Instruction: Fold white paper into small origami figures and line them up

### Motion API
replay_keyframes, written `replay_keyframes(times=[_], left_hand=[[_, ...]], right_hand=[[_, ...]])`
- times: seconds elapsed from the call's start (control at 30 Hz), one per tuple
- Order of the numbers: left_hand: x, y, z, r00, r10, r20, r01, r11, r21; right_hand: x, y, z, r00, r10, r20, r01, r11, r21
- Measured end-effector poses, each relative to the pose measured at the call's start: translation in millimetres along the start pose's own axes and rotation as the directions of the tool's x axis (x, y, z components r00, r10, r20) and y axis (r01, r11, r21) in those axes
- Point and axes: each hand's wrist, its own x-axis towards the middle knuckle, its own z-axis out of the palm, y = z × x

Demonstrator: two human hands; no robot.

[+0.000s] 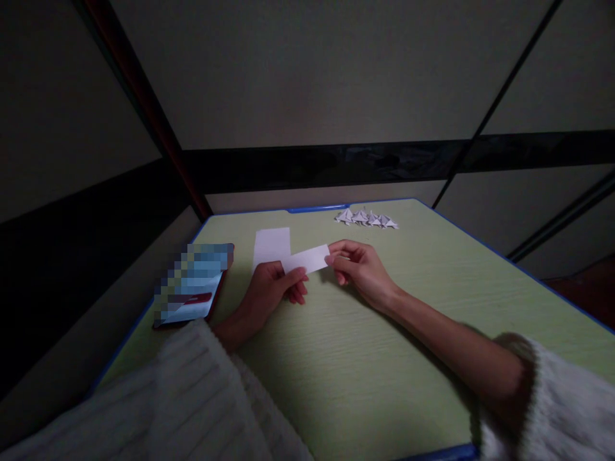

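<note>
Between my two hands, a small white strip of paper (312, 257) is held just above the table. My left hand (277, 283) pinches its left end, thumb on top and the other fingers curled beneath. At the strip's right end, my right hand (358, 266) grips the corner between thumb and fingertips. Behind my left hand lies a larger white sheet of paper (272, 242), flat on the table, its near part hidden by that hand. Several small folded paper figures (365, 218) sit in a row near the table's far edge.
A phone or tablet (195, 288) with a lit, partly pixelated screen and dark red edge lies at the table's left. The pale green table (375, 371) has a blue rim. Behind it stand large panels with a glossy black band (312, 168).
</note>
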Motion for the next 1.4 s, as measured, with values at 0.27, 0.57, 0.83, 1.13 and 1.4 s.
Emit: replay_keyframes(times=[0.27,0.57,0.83,1.13,1.4], left_hand=[[1.8,-2.7,-3.5,0.994,0.032,0.106,-0.007,0.974,-0.226],[0.5,-2.1,-0.3,0.995,0.012,0.101,-0.002,0.995,-0.097],[2.4,-6.7,-1.9,0.988,-0.005,0.155,0.021,0.995,-0.102],[2.7,-7.3,-4.2,0.955,-0.052,0.293,0.113,0.974,-0.195],[0.4,-5.2,-3.2,0.95,-0.048,0.309,0.088,0.99,-0.114]], right_hand=[[-0.4,0.4,2.6,0.993,0.114,-0.025,-0.109,0.982,0.155],[-0.7,0.7,5.6,0.991,0.13,-0.038,-0.12,0.973,0.196],[-2.9,0.7,4.6,0.998,0.064,-0.03,-0.062,0.996,0.071],[-2.5,-3.8,6.5,0.994,0.099,0.045,-0.106,0.975,0.196],[-4.9,-6.9,8.7,0.997,0.049,0.055,-0.06,0.975,0.214]])
